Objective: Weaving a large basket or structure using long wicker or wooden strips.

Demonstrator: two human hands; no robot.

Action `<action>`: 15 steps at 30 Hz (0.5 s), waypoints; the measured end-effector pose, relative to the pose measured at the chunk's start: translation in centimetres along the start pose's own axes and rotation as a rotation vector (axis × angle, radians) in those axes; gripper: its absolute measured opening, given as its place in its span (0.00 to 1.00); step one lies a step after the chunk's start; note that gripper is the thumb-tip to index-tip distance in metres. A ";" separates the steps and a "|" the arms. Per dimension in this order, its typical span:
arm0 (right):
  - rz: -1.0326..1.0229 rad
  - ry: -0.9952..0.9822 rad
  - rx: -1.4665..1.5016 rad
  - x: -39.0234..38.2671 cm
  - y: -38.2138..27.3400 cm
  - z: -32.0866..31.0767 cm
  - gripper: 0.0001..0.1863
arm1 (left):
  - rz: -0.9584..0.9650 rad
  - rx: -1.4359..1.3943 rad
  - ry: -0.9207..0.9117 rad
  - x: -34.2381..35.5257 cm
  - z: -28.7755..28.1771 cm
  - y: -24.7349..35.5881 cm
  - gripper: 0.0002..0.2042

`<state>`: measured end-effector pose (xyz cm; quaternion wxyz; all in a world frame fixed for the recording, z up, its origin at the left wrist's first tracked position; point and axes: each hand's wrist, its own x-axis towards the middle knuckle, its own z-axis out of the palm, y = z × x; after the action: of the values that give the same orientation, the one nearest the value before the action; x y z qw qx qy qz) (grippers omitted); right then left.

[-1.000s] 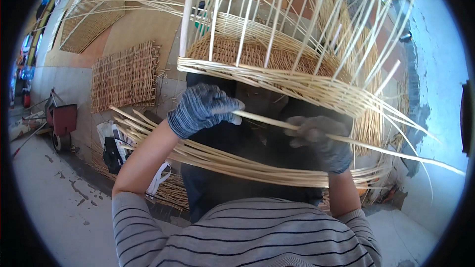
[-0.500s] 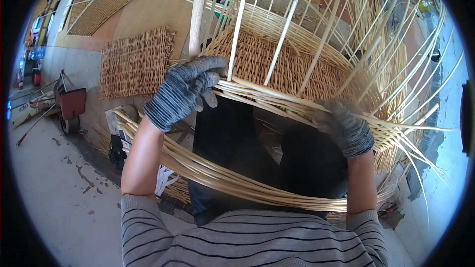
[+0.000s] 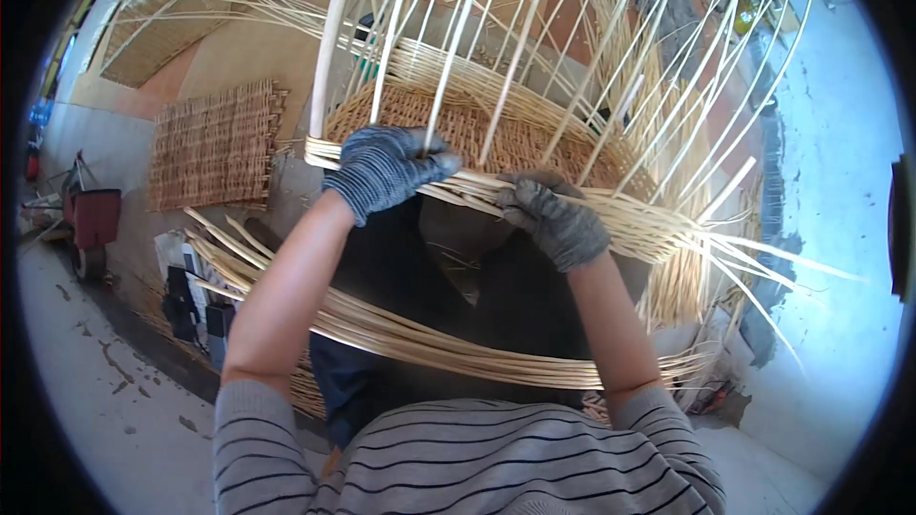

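An unfinished wicker basket [image 3: 520,133] with a brown woven base stands before my knees. Tall pale stakes [image 3: 450,48] rise from its edges, and a thicker post stands at its near left corner. My left hand [image 3: 389,170], in a grey striped glove, is closed on the pale willow rods [image 3: 468,193] woven along the near side. A short way to the right, my right hand [image 3: 555,221], gloved alike, closes round the same rods. Its fingertips are partly hidden. Loose rod ends [image 3: 754,253] stick out past the near right corner.
A bundle of willow rods [image 3: 448,348] lies across my lap. To the left are a brown woven panel [image 3: 212,148] and a dark red container on a wheel [image 3: 93,219]. Another woven panel [image 3: 167,19] lies at the far left. Long loose rods spread at the far right.
My right hand has moved left along the near side, much closer to my left hand. My left hand now sits further right of the thick corner post. The whole view has shifted.
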<state>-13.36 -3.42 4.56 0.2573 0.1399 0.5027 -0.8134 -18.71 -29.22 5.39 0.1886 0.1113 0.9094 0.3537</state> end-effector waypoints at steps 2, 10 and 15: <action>-0.182 0.250 -0.024 -2.2 0.8 -3.7 0.11 | 0.066 -0.072 0.028 -0.4 -0.2 -0.4 0.20; -0.476 0.707 -0.908 -0.3 -12.0 3.8 0.07 | -0.076 0.029 0.230 -0.1 1.1 1.3 0.15; -0.918 0.327 -1.531 13.8 -16.1 9.9 0.21 | 0.066 0.318 0.603 0.1 2.7 0.6 0.16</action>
<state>-33.50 -10.23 14.32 -0.1444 -0.1697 0.9424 -0.2494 -17.62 -27.16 3.93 -0.1197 0.0591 0.9639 0.2304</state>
